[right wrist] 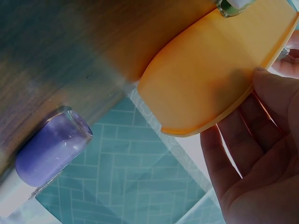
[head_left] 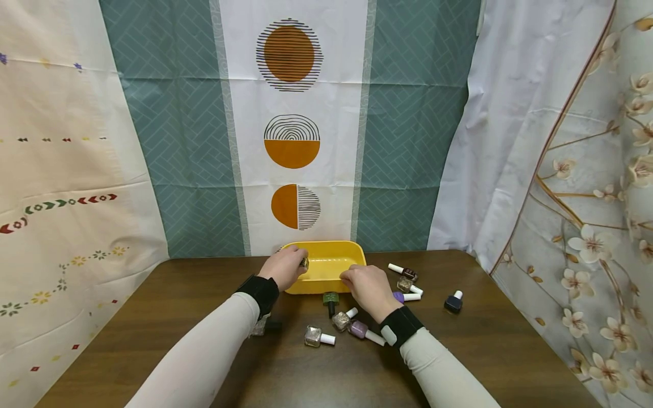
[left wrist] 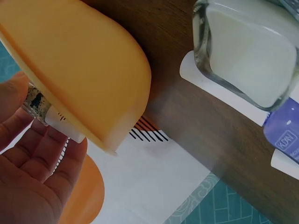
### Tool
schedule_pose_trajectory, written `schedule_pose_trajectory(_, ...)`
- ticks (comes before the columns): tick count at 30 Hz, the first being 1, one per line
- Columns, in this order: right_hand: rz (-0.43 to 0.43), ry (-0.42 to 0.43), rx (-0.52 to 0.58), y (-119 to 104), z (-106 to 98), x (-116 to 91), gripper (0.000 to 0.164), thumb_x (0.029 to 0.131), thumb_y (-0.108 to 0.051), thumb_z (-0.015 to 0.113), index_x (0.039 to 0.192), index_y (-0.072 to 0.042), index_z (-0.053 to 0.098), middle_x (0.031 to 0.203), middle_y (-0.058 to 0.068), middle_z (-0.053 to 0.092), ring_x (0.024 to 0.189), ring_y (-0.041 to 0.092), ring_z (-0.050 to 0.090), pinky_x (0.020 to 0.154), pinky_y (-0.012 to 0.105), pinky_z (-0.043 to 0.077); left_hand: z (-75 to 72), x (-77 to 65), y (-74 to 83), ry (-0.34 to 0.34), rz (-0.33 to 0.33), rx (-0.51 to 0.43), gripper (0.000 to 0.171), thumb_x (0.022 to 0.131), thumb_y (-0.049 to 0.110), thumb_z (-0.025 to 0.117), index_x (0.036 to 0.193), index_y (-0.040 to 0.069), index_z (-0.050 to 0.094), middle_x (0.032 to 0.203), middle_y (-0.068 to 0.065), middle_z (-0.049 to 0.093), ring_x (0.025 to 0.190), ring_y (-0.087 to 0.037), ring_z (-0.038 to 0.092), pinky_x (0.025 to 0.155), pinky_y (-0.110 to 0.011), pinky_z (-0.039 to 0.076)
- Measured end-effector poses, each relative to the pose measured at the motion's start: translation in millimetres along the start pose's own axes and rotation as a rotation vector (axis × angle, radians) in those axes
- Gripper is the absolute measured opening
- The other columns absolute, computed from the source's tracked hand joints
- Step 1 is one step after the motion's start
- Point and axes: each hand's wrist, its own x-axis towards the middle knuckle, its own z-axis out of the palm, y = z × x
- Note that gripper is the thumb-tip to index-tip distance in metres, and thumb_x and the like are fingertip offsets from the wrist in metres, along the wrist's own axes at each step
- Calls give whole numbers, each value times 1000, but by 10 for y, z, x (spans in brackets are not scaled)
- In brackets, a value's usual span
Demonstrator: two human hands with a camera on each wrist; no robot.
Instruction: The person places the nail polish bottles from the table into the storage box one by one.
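A glittery nail polish bottle [left wrist: 36, 101] with a white cap is pinched by my left hand [head_left: 283, 266] at the left end of a yellow tray [head_left: 329, 287]. Seen from the left wrist, the bottle is at the rim, the thumb on one side and fingers on the other. My right hand [head_left: 368, 288] grips the tray's near right rim; in the right wrist view its thumb [right wrist: 268, 88] lies on the outer wall and the fingers reach over the edge. A green nail polish bottle [head_left: 330, 297] lies just in front of the tray.
Near the right forearm lie glittery [head_left: 340, 321] and mauve [head_left: 359, 328] bottles, with another glittery one [head_left: 313, 336] to their left. Purple [head_left: 398, 296], gold glitter [head_left: 405, 284], dark [head_left: 410, 274] and navy [head_left: 452, 303] bottles lie right. The left arm partly covers another bottle [head_left: 259, 326].
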Motion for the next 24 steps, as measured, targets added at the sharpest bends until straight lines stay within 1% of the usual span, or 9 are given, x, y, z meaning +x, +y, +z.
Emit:
schedule_pose_trajectory(7, 4, -12, 11, 17, 10, 1, 4, 100, -15, 84, 101, -17, 86, 85, -3, 73, 76, 25, 73, 71, 44, 62, 14, 49, -5, -40, -32, -14, 30, 103, 17, 81, 129, 4, 72, 116, -12, 70, 104, -29, 68, 99, -49, 59)
schedule_pose_trajectory(10, 0, -9, 12, 27, 13, -1, 5, 97, -14, 86, 101, -17, 86, 84, -3, 72, 76, 24, 72, 70, 44, 62, 26, 63, -11, -60, -41, -7, 33, 103, 18, 81, 132, 4, 72, 119, -13, 70, 107, -30, 69, 102, -50, 58)
schedule_pose_trajectory(14, 1, -4, 0, 38, 15, 1, 3, 99, -15, 85, 99, -18, 86, 82, -4, 71, 75, 23, 71, 70, 43, 61, 39, 80, -19, -78, -54, -2, 35, 103, 19, 81, 133, 4, 72, 118, -13, 71, 107, -30, 69, 102, -50, 58)
schedule_pose_trajectory(17, 4, -8, -2, 40, 17, 5, 5, 102, -17, 82, 99, -18, 86, 83, -4, 72, 76, 23, 72, 71, 43, 61, 56, 101, -31, -88, -56, 4, 33, 102, 19, 83, 130, 4, 72, 115, -12, 71, 105, -30, 69, 100, -49, 59)
schedule_pose_trajectory(24, -3, -7, 7, 30, 20, 2, 4, 101, -16, 83, 100, -16, 86, 83, -3, 72, 76, 23, 72, 71, 44, 61, 96, 158, -65, -112, -46, 6, 32, 100, 20, 85, 125, 4, 75, 111, -11, 73, 105, -29, 69, 98, -49, 59)
